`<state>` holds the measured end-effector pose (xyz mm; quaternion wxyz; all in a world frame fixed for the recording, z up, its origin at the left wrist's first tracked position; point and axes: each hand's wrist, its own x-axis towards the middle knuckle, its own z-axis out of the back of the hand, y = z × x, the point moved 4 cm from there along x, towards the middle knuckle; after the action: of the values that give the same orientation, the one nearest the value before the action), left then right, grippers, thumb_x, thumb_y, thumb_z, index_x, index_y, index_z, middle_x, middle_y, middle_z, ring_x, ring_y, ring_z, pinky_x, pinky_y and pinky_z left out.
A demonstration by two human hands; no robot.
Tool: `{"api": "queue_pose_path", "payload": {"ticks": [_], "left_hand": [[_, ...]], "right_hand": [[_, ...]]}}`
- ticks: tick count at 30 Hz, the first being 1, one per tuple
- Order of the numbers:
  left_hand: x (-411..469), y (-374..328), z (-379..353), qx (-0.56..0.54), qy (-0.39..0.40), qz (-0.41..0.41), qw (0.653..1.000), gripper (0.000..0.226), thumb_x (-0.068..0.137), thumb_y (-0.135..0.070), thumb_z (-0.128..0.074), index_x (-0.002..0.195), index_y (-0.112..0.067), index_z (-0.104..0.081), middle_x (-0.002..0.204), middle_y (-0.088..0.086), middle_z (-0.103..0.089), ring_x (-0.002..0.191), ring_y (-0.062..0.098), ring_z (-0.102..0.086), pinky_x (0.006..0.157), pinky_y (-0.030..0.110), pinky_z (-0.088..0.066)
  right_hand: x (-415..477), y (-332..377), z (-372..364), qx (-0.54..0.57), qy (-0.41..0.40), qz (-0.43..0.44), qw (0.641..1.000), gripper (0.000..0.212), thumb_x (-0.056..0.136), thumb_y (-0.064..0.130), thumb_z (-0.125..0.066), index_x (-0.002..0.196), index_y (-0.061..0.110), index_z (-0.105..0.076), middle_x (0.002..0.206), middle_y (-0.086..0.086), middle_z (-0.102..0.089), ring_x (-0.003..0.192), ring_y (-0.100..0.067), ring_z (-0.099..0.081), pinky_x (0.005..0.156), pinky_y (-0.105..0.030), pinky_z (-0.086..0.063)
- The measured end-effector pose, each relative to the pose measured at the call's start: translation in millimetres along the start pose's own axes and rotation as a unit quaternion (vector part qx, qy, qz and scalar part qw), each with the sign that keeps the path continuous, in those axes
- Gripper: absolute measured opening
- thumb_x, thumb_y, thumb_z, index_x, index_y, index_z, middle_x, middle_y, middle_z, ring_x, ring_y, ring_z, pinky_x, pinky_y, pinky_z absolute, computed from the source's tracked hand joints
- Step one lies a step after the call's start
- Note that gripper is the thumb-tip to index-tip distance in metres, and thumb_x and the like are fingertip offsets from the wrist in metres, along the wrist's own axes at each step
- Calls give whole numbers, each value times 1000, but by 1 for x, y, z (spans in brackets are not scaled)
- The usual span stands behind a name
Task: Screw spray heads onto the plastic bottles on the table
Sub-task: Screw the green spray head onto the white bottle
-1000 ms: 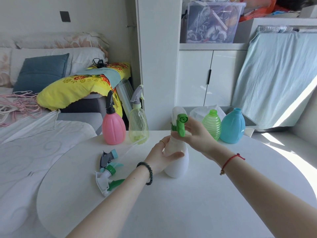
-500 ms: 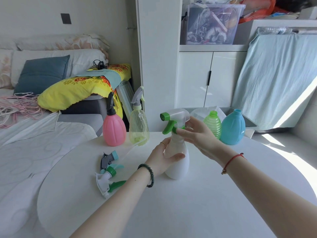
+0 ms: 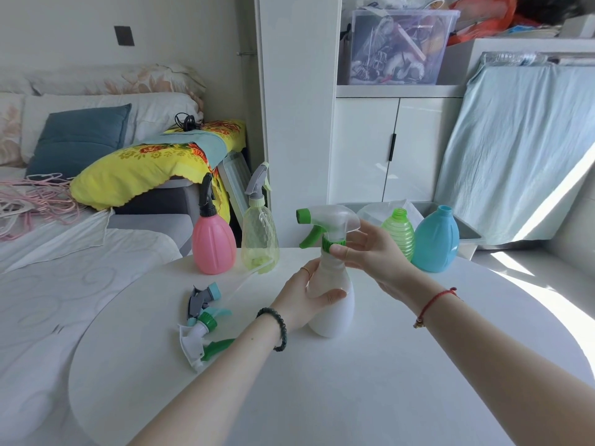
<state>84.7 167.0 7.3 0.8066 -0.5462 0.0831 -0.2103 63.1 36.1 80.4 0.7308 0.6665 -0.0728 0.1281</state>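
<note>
5 bottles (image 3: 214, 244) | 2 loose heads (image 3: 201, 320) | left hand (image 3: 302, 300) grips white bottle (image 3: 335, 313) – right hand (image 3: 370, 255) pinches collar (image 3: 333, 243)

Your round white bench (image 3: 386, 397) carries a white bottle (image 3: 335, 317) at its middle, a pink bottle (image 3: 214, 249) and a clear yellowish bottle (image 3: 260, 246) at the far left, a green bottle (image 3: 399, 233) and a blue bottle (image 3: 434, 243) at the far right, and loose spray heads (image 3: 203, 320) on the left.
</note>
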Motion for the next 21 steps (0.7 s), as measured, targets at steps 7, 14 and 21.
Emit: {"api": "queue_pose_path", "payload": {"ticks": [7, 14, 21], "left_hand": [[-3, 0, 0, 26, 25, 4, 999, 69, 69, -52, -63, 130, -39, -34, 132, -15, -46, 122, 6, -42, 103, 31, -36], [-11, 0, 18, -3, 27, -32, 999, 51, 79, -36, -63, 119, -51, -35, 120, -10, -50, 109, 6, -52, 91, 22, -43], [-9, 15, 28, -5, -10, -16, 1000, 40, 76, -40, -66, 109, -45, -43, 123, -15, -50, 114, 10, -50, 92, 27, -40]], "right_hand": [[-14, -2, -2, -7, -69, 27, 997, 40, 66, 14, -78, 101, 13, -59, 93, -2, -71, 87, -16, -66, 77, -31, -54], [-43, -41, 2, -110, 35, -66, 991, 73, 59, 34, -80, 118, 52, -40, 126, 14, -52, 119, -10, -48, 98, -40, -36], [-40, -78, -4, -155, -16, -41, 987, 78, 61, 11, -79, 109, 56, -39, 113, 15, -54, 99, -8, -56, 72, -32, -58]]}}
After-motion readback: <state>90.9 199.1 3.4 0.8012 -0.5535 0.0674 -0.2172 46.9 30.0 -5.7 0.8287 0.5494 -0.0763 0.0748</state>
